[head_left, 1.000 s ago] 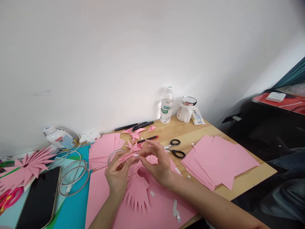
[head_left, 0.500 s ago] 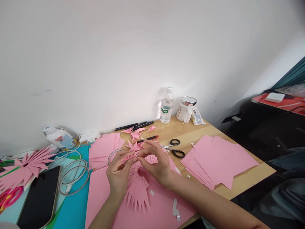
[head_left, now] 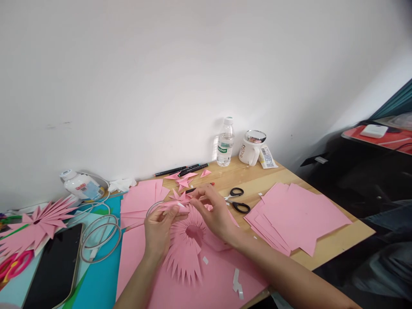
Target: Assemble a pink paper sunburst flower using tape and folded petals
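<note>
So, the left hand pinches folded pink paper, pleated fan at its five o'clock; right hand curled alongside, its grip impossible to tell; clear liquid fills part of the bottle at one; silver-topped mug at two, contents hidden.

Pleated pink paper fan, spiky-edged

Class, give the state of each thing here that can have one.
Folded paper: pinched in left hand
Pink fan: pleated, spread
Water bottle: upright, capped
White mug: upright
White bottle: on its side, capped
Black-handled scissors: flat, blades partly hidden
Phone: screen dark
Cable: coiled
</note>
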